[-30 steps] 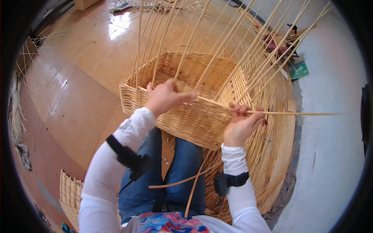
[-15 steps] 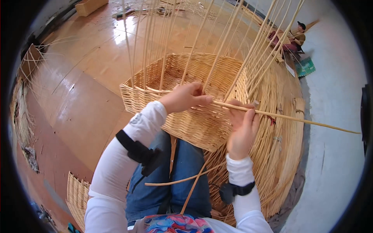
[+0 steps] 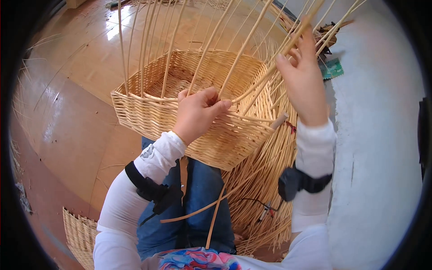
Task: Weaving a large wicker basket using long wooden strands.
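Note:
A half-woven wicker basket (image 3: 225,141) rests across my knees, tilted, with tall bare willow rods (image 3: 203,51) standing up from its rim. My left hand (image 3: 198,112) is closed on the near rim, thumb and fingers pinching the foot of a rod there. From that spot a willow rod (image 3: 255,84) curves up to the right. My right hand (image 3: 303,76), raised beyond the basket's right corner, has its fingers around this rod, slightly blurred. A thick stick end (image 3: 280,120) pokes out at the basket's right corner.
A large heap of loose willow rods (image 3: 265,211) lies right of my legs, beside the pale wall (image 3: 369,157). Another woven piece (image 3: 78,234) stands at lower left. A loose rod (image 3: 189,216) crosses my thighs. A green mat (image 3: 332,68) lies by the wall.
My right hand has gone up and away, swinging the rod from nearly level to steeply upright. My left hand stays at the rim. The basket appears farther left in view.

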A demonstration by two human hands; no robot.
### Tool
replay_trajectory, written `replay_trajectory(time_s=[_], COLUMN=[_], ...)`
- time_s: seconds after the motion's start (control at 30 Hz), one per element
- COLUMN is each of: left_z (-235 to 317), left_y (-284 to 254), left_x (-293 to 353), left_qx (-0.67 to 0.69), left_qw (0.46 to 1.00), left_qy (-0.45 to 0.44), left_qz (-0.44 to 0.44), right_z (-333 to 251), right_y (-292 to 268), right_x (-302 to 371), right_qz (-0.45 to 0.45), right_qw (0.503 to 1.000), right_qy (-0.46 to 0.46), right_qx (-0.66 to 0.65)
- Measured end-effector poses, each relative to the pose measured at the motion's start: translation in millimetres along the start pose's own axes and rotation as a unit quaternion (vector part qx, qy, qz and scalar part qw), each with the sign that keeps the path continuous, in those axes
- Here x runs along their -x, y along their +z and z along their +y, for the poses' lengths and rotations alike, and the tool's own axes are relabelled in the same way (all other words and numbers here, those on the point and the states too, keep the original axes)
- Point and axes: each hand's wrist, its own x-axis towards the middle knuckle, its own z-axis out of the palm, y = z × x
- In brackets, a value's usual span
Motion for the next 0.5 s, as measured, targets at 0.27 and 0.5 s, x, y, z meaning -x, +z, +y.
replay_trajectory(time_s=[0.27,0.5], left_z=[-16,26], left_y=[-4,-24], left_x=[-3,-6], left_qx=[0.022,-0.241], left_qw=[0.998,0.965], left_qy=[-0.038,0.018], left_qz=[-0.048,-0.099], right_z=[-10,16], right_y=[16,40], right_x=[95,163], right_qz=[0.309,0.403], right_qw=[0.868,0.805], right_qy=[0.136,0.194], right_qx=[-0.364,-0.390])
